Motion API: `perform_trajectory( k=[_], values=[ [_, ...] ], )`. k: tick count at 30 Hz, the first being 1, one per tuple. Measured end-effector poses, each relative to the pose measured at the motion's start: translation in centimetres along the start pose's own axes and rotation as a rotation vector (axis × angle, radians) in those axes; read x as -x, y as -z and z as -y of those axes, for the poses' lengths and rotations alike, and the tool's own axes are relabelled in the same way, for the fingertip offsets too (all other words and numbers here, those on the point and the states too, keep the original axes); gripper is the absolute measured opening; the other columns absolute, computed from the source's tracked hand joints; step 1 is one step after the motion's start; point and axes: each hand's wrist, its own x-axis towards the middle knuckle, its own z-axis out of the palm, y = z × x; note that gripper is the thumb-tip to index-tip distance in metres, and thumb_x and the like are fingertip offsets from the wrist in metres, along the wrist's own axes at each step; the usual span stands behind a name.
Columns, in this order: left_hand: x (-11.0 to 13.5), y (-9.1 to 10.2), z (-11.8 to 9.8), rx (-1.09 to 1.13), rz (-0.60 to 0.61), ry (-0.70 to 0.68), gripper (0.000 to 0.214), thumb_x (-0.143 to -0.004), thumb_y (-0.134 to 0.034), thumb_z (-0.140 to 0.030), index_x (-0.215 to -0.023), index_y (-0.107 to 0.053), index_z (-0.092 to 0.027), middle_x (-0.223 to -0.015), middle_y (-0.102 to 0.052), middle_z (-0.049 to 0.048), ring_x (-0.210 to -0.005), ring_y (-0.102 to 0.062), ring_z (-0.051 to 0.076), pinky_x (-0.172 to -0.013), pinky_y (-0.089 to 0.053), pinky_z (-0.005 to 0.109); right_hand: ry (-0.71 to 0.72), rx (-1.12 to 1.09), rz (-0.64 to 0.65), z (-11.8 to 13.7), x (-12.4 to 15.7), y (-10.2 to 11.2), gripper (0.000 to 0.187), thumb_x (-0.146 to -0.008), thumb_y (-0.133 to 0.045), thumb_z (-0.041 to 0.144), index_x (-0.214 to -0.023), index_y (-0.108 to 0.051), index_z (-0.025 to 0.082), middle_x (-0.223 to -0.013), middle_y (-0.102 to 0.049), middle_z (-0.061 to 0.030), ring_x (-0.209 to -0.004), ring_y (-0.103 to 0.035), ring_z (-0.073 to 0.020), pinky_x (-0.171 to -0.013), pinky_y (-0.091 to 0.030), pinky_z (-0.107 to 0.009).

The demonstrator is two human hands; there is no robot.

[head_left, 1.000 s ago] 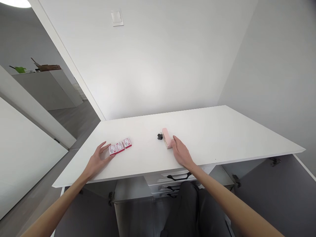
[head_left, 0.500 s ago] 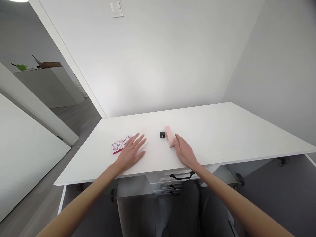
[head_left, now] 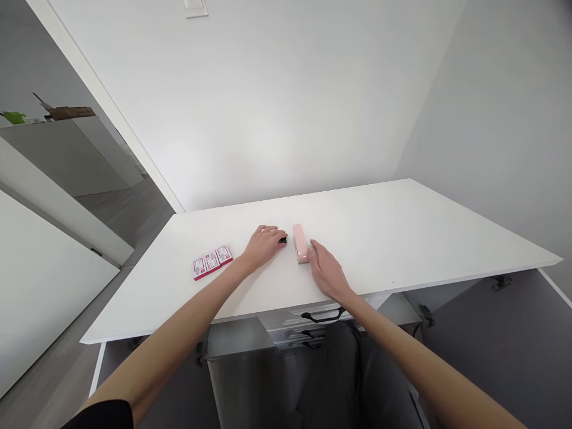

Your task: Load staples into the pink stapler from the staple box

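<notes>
My left hand (head_left: pixel 264 245) is curled over a small black staple remover (head_left: pixel 282 241), its fingertips closed round it; the hand hides most of it. To the right of it a pink stapler (head_left: pixel 300 241) lies on the white tabletop, pointing away from me. My right hand (head_left: pixel 328 269) rests on its side by the stapler's near end. Its thumb touches or nearly touches the stapler, and the fingers are stretched out, not wrapped round anything. On the left, small red-and-white boxes (head_left: pixel 213 261) lie in a row.
The white tabletop (head_left: pixel 379 232) backs onto a wall. Under its front edge are drawers with black handles (head_left: pixel 322 316) and open cabinet doors (head_left: pixel 496 333) on both sides, with my knees between them. A doorway stands at the left.
My left hand has moved right from beside the boxes to the staple remover and closed on it, uncovering the boxes. My right hand stays by the stapler. The view has shifted slightly.
</notes>
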Motion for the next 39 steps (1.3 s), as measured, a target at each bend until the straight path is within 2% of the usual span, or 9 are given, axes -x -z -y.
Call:
perform_trajectory(
  k=[4, 9, 13, 17, 21, 24, 28, 32, 39],
  values=[
    [1.8, 0.5, 2.7, -0.121, -0.018, 0.117, 0.025, -0.1, -0.054, -0.031, -0.115, -0.072, -0.024, -0.121, -0.076, 0.0125, -0.123, -0.065, 0.032, -0.111, -0.038, 0.051, -0.011, -0.005, 0.013, 0.2, 0.1, 0.2, 0.066, -0.108, -0.024, 0.055, -0.158, -0.045, 0.017, -0.161, -0.05, -0.0144, -0.15, -0.045, -0.0332, -0.122, -0.037, -0.053],
    [5.0, 2.4, 6.7, -0.245, -0.036, 0.285, 0.032, -0.099, -0.048, -0.034, -0.115, -0.073, -0.022, -0.119, -0.076, 0.0153, -0.123, -0.062, 0.037, -0.111, -0.036, 0.055, -0.013, 0.008, 0.03, 0.5, 0.2, 0.4, 0.066, -0.107, -0.025, 0.053, -0.157, -0.045, 0.015, -0.162, -0.049, -0.015, -0.15, -0.045, -0.0342, -0.121, -0.038, -0.054],
    [6.8, 3.7, 8.0, -0.33, -0.066, 0.431, 0.038, -0.096, -0.049, -0.032, -0.126, -0.068, -0.02, -0.117, -0.075, 0.0168, -0.123, -0.061, 0.039, -0.112, -0.034, 0.058, 0.001, 0.012, 0.046, 0.7, 0.4, 0.5, 0.07, -0.103, -0.038, 0.057, -0.16, -0.041, 0.016, -0.165, -0.045, -0.0145, -0.151, -0.044, -0.0359, -0.121, -0.039, -0.055],
    [7.7, 3.1, 5.5, -0.243, -0.124, 0.404, 0.044, -0.096, -0.049, -0.029, -0.138, -0.059, -0.019, -0.136, -0.067, 0.0168, -0.129, -0.058, 0.038, -0.112, -0.038, 0.056, -0.011, -0.004, 0.048, 0.9, 0.5, 0.6, 0.079, -0.097, -0.052, 0.058, -0.163, -0.035, 0.018, -0.168, -0.041, -0.0136, -0.152, -0.041, -0.0372, -0.122, -0.037, -0.057],
    [8.5, 1.3, 1.0, -0.022, -0.128, 0.24, 0.041, -0.103, -0.045, -0.035, -0.142, -0.054, -0.022, -0.144, -0.062, 0.0132, -0.136, -0.055, 0.032, -0.116, -0.041, 0.051, -0.101, -0.052, -0.006, 1.4, 0.2, 0.3, 0.087, -0.09, -0.061, 0.063, -0.162, -0.037, 0.02, -0.161, -0.05, -0.0142, -0.146, -0.049, -0.0392, -0.119, -0.038, -0.06],
    [8.8, 0.0, -1.2, 0.084, -0.148, 0.224, 0.042, -0.104, -0.047, -0.038, -0.144, -0.05, -0.025, -0.149, -0.059, 0.0115, -0.142, -0.052, 0.03, -0.119, -0.041, 0.051, -0.132, -0.069, -0.09, 1.6, -0.5, -0.4, 0.089, -0.083, -0.067, 0.067, -0.156, -0.045, 0.022, -0.154, -0.058, -0.0142, -0.139, -0.054, -0.042, -0.115, -0.041, -0.06],
    [8.4, -0.9, -1.9, 0.166, -0.15, 0.27, 0.043, -0.104, -0.048, -0.039, -0.144, -0.048, -0.023, -0.151, -0.058, 0.0138, -0.142, -0.052, 0.032, -0.118, -0.042, 0.054, -0.118, -0.062, -0.133, 1.6, -1.4, -1.1, 0.076, -0.082, -0.069, 0.053, -0.151, -0.051, 0.024, -0.146, -0.064, -0.0104, -0.135, -0.058, -0.0381, -0.114, -0.043, -0.057],
    [8.2, -1.1, -1.9, 0.173, -0.147, 0.303, 0.042, -0.104, -0.049, -0.038, -0.142, -0.049, -0.021, -0.149, -0.058, 0.0172, -0.14, -0.054, 0.033, -0.117, -0.043, 0.055, -0.086, -0.059, -0.069, 1.3, -1.6, -1.0, 0.062, -0.083, -0.061, 0.035, -0.144, -0.058, 0.029, -0.134, -0.072, -0.0057, -0.117, -0.068, -0.032, -0.102, -0.052, -0.05],
    [8.1, -0.4, -2.4, 0.206, -0.159, 0.203, 0.04, -0.106, -0.048, -0.042, -0.142, -0.054, -0.025, -0.145, -0.063, 0.0127, -0.138, -0.055, 0.03, -0.117, -0.043, 0.053, 0.001, -0.083, 0.004, 1.3, -1.2, -0.7, 0.047, -0.08, -0.057, 0.027, -0.124, -0.069, 0.028, -0.125, -0.075, -0.0034, -0.112, -0.069, -0.0294, -0.095, -0.055, -0.045]
  ],
)
